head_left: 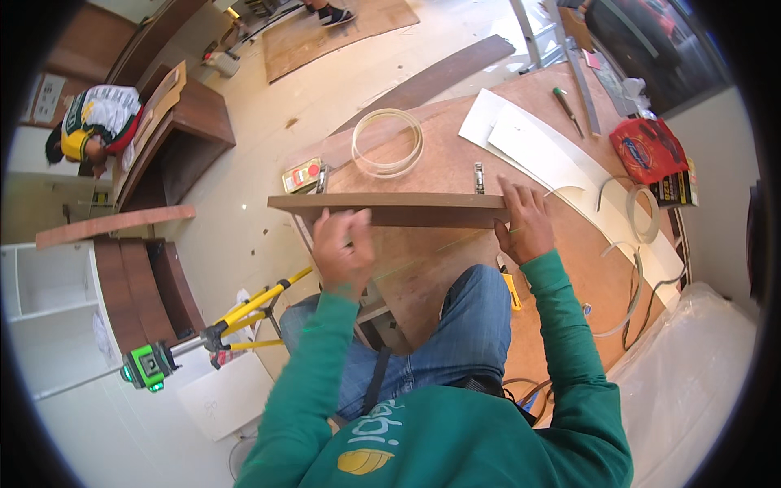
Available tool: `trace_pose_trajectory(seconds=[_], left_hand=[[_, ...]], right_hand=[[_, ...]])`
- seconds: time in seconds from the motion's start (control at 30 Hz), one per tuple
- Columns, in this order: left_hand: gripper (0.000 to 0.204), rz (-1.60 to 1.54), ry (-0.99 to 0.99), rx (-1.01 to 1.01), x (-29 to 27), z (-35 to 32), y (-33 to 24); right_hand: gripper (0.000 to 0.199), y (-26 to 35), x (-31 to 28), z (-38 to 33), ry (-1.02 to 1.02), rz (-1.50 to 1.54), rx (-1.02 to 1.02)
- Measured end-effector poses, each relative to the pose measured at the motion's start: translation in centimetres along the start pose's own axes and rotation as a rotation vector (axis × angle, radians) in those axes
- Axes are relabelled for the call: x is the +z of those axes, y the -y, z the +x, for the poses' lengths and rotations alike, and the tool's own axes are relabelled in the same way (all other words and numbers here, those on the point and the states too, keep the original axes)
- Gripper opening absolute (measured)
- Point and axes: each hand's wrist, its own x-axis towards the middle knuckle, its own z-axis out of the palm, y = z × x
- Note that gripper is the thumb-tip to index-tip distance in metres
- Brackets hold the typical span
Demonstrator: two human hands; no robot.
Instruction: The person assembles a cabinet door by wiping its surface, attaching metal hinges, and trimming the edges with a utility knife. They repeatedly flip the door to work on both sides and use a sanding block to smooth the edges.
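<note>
A brown wooden panel (390, 200) stands on edge across my lap, its narrow top edge toward me. My right hand (527, 221) grips its right end, thumb on the near face and fingers over the far side. At the panel's left part my left hand (342, 250) is closed with curled fingers, slightly blurred; whatever it may hold is hidden. Two metal hinges, a left hinge (323, 178) and a right hinge (479, 177), show just beyond the panel. A coil of pale edge-banding strip (388, 143) lies farther off on the plywood sheet (439, 130).
A yellow utility knife (511, 291) lies by my right knee. White boards (537, 150), a screwdriver (568, 111) and a red bag (648, 150) are at the right. Left are a green laser level (148, 366) on a yellow tripod (244, 309) and another person (102, 122) by a cabinet.
</note>
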Motion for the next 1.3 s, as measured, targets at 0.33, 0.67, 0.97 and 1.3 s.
trace_pose_trajectory(seconds=[0.33,0.67,0.97,1.3], left_hand=[[0.086,-1.014,-0.093,-1.300,4.1,-3.7,-3.6],[0.039,-0.815,-0.286,-1.106,1.6,-2.6,-3.7],[0.032,-0.320,0.061,-0.354,-10.9,9.9,-9.2],[0.022,0.103,0.688,-0.017,-6.0,14.1,-12.7]], right_hand=[[0.043,-0.3,-1.7,-7.3,0.069,0.481,0.045],[0.066,-11.0,4.9,-10.4,0.307,1.121,1.055],[0.041,-15.2,18.5,-18.8,0.363,0.383,0.797],[0.053,-15.5,23.8,-20.8,0.266,0.153,0.708]])
